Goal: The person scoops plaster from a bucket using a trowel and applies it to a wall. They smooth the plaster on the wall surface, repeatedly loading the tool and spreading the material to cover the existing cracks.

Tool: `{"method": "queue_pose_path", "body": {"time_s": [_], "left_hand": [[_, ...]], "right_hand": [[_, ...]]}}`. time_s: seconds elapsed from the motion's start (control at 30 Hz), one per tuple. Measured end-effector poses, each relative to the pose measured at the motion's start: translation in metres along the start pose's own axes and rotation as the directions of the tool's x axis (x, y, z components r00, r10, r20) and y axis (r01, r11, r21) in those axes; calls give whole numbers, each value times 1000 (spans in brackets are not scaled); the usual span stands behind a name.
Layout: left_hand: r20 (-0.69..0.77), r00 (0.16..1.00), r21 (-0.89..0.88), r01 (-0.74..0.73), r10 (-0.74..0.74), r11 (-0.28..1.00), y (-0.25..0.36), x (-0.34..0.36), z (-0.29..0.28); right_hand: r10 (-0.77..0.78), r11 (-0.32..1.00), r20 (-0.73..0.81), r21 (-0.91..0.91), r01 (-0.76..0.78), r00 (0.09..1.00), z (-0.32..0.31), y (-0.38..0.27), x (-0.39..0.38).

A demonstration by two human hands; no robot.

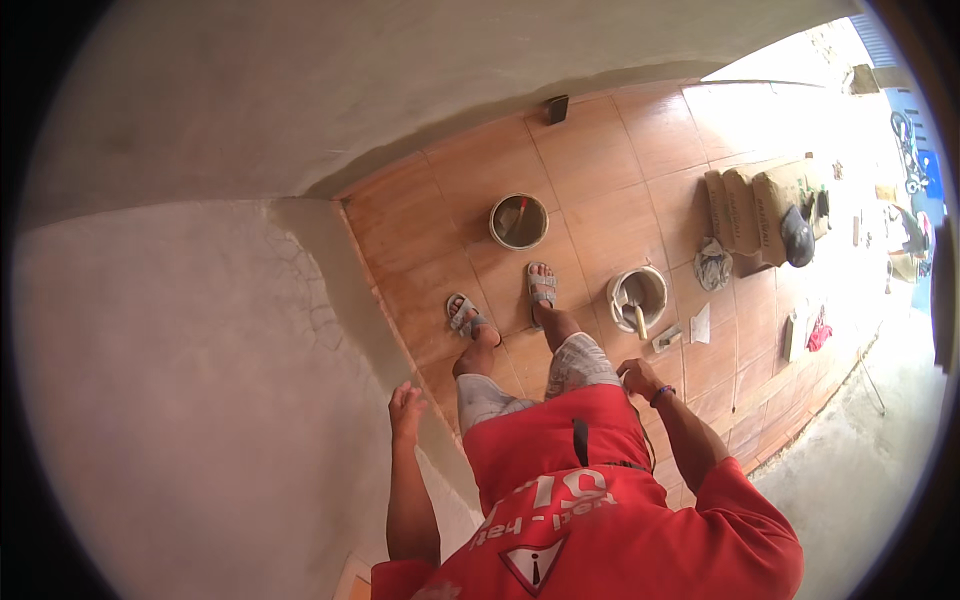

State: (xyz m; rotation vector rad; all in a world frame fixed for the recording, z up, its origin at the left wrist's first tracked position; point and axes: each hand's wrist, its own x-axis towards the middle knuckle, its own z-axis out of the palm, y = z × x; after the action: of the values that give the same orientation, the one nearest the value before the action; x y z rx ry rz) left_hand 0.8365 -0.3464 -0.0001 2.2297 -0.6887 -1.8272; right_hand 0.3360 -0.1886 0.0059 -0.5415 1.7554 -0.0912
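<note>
My left hand (pixel 405 408) hangs by the pale wall with its fingers loosely bent and apart, holding nothing visible. My right hand (pixel 637 377) is curled beside the right leg of my shorts; whatever it may hold is hidden. On the orange tiles beyond my right hand stands a white bucket (pixel 655 298) with a tool and a light handle in it. A flat trowel (pixel 666 339) and a white paper piece (pixel 701 322) lie beside it. Another bucket (pixel 520 240), containing a red-handled tool, stands ahead of my sandalled feet.
Plastered walls (pixel 170 380) rise ahead and left. A dark object (pixel 557 109) sits by the far wall. Brown sacks (pixel 740 220), a black bag (pixel 797 238) and a red cloth (pixel 819 336) lie to the right. A two-wheeler (pixel 910 150) stands outside in the bright opening.
</note>
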Motion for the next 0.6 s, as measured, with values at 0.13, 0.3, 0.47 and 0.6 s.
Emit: {"method": "queue_pose_path", "body": {"time_s": [0.13,0.3,0.47,0.6], "left_hand": [[55,990,-23,-125,127,992,27,33,31],[181,911,-9,-376,371,927,48,118,94],[232,821,202,-565,522,800,91,200,142],[254,756,301,-655,604,693,117,275,182]], "right_hand": [[-27,977,193,213,-15,981,-34,4,71],[-406,877,-30,-293,381,913,-54,-69,186],[-503,740,-17,-524,420,864,-20,-180,290],[-635,582,10,-652,487,772,2,-196,401]]}}
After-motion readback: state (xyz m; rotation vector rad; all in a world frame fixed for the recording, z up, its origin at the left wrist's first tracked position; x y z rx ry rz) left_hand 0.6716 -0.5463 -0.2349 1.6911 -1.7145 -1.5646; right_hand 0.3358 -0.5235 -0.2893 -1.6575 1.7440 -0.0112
